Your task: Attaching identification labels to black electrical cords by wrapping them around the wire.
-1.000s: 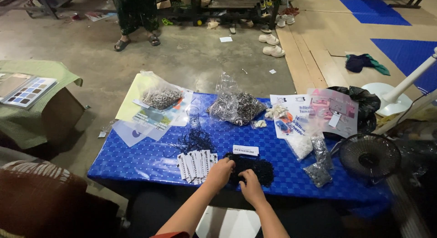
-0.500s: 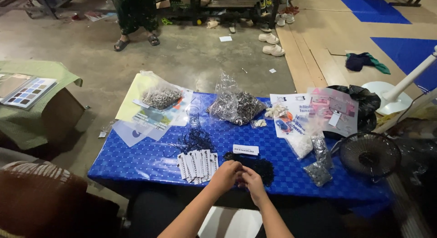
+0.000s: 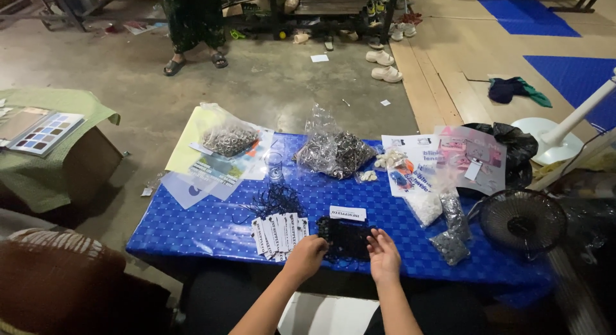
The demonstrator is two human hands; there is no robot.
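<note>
Low centre of the frame: both hands rest at the near edge of the blue-covered table (image 3: 192, 235), flanking a dark heap of black cords (image 3: 346, 239) whose long axis runs left to right. The left hand (image 3: 307, 257) curls its fingers into the heap's left end, pinching strands. The right hand (image 3: 384, 255) lies loosely spread against its right end, gripping nothing I can make out. A fan of white tags (image 3: 277, 231) lies just left of the heap.

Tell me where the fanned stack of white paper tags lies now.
In the head view, the fanned stack of white paper tags lies near the front edge of the blue checked table cover, just left of the left hand and the black mesh bundle.
</note>
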